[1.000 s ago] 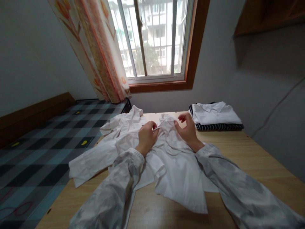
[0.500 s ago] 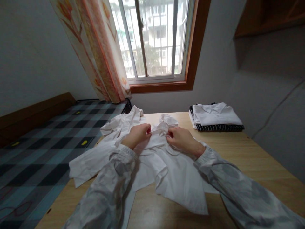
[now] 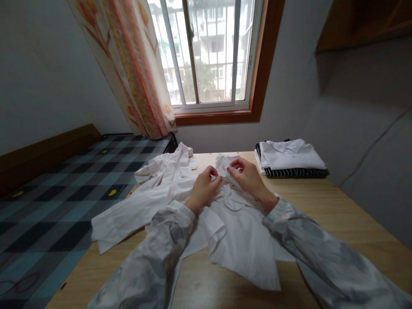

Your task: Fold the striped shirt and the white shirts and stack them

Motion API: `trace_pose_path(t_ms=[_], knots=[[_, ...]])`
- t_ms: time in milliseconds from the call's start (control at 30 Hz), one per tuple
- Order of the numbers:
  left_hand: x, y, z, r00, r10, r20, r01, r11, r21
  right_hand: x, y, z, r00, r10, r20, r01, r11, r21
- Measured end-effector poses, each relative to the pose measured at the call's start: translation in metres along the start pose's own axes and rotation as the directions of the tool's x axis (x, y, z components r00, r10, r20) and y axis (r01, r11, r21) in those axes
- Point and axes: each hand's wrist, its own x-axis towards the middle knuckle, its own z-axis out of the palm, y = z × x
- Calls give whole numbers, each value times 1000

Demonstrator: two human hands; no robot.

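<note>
A rumpled white shirt (image 3: 244, 240) lies spread on the wooden table (image 3: 206, 279), one sleeve reaching out to the left. My left hand (image 3: 206, 186) pinches the shirt's cloth near its upper part, thumb and forefinger together. Just to the right and slightly farther away, my right hand (image 3: 247, 178) pinches another bit of the same cloth. The fabric is lifted a little between the two hands. Another crumpled white garment (image 3: 170, 163) lies at the table's far left; where it parts from the shirt I cannot tell.
A folded stack (image 3: 291, 156) of white and black striped clothes sits at the table's far right. Left of the table is a bed with a checked cover (image 3: 77, 193). A curtain (image 3: 128, 73) hangs beside the window (image 3: 209, 56). A wooden shelf (image 3: 363, 30) juts out at upper right.
My left hand has moved right and now grips nearer the right hand. My right hand has shifted slightly up and away. The cloth between them has been raised.
</note>
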Motion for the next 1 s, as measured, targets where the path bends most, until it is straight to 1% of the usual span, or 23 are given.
trace_pose_path(t_ms=[67,100,200,300,367,467,567,633,767,900,1000], knots=[[-7,-5,14,997,-67,-36,64,994,-84,-7,0,7,1000,-5,25,5,1000,-4],[-10,-7,18,997,-73,-36,68,991,-111,-10,0,10,999,-14,47,15,1000,-17],[-15,-11,23,999,-14,-43,5,979,-202,-22,3,20,992,-65,111,67,998,-19],[-16,-12,21,995,11,-101,-38,961,-274,-28,10,26,988,-118,99,114,992,54],[-17,-11,20,993,-11,-115,-19,966,-257,-30,14,28,990,-122,68,115,989,92],[-18,-8,20,992,-61,-106,40,981,-189,-32,17,29,994,-100,38,94,986,139],[-18,-7,21,993,-58,-103,40,984,-173,-32,18,30,996,-87,23,82,981,175],[-19,-6,21,996,-43,-78,30,987,-158,-32,18,31,997,-74,19,70,980,185],[-19,-5,20,999,-43,10,44,990,-132,-32,18,31,1000,-29,13,26,981,192],[-15,-6,16,998,-7,67,23,972,-232,-32,20,32,1000,2,14,-5,980,199],[-12,-8,14,994,-13,104,46,947,-319,-31,23,32,1000,11,18,-15,971,237]])
